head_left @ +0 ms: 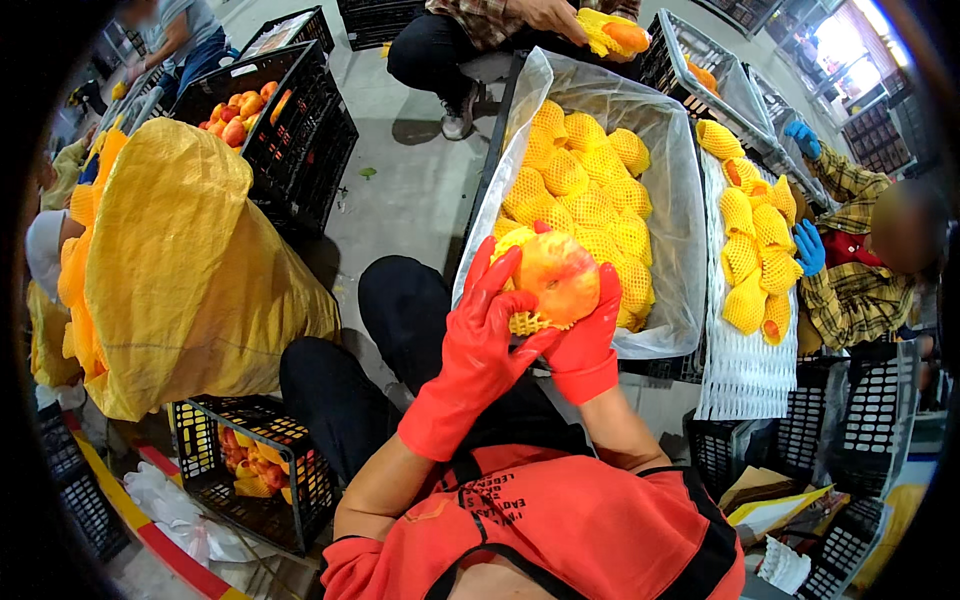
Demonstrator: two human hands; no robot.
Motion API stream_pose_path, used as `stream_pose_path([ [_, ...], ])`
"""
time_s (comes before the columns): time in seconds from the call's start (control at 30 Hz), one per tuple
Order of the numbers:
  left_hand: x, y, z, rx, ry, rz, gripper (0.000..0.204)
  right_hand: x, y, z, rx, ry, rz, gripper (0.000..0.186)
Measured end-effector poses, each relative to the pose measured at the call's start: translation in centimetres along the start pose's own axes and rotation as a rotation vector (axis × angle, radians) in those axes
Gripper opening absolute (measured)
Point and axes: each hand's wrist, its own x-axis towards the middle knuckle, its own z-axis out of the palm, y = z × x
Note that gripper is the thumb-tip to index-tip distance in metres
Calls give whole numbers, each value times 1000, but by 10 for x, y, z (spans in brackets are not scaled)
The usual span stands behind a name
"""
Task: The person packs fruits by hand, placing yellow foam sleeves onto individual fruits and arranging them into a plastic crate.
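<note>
Nearly end-on fruit [568,268], dimple [552,285] foremost

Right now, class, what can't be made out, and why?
Head view:
Red-yellow fruit underside: hidden by left hand and right hand.
Plastic liner bottom: covered by netted fruit.
Yellow woven sack interior: hidden by its wall.
Far co-worker head: cut off by top edge.

Gap of floor [375,205] between yellow sack [190,270] and lined crate [678,260], knee [400,300] seemingly in the way.
</note>
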Motion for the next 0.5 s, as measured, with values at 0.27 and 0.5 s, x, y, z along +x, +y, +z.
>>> stream_pose_path([
  [0.27, 12, 6, -5, -70, 2, 61, 33, 2, -8, 7, 207, -92, 85, 85],
  [0.5, 6, 10, 2, -117, 26, -81, 32, -2, -2, 10, -55, 31, -19, 87],
])
